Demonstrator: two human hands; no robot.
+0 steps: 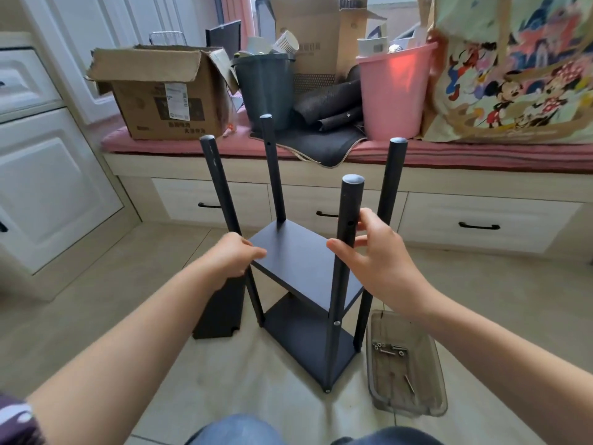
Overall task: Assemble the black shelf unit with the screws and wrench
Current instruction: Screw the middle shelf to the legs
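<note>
The black shelf unit point(308, 345) stands on the tiled floor with several upright black poles. Its bottom board is screwed on low down. A second black board point(301, 258) sits tilted higher up between the poles. My left hand point(234, 255) grips that board's left edge. My right hand point(375, 252) is wrapped loosely around the near right pole point(346, 232), thumb in front and fingers behind. A further black board point(221, 309) leans on the floor to the left. Loose screws point(388, 348) lie in a clear plastic tray point(426, 409) at the right, with a thin metal tool.
A cushioned bench with drawers point(481, 216) runs behind the unit. On it stand a cardboard box point(160, 101), a dark bin point(266, 88), a pink bin point(394, 91) and a large printed bag point(513, 72). White cabinets point(48, 175) fill the left. My knees show at the bottom.
</note>
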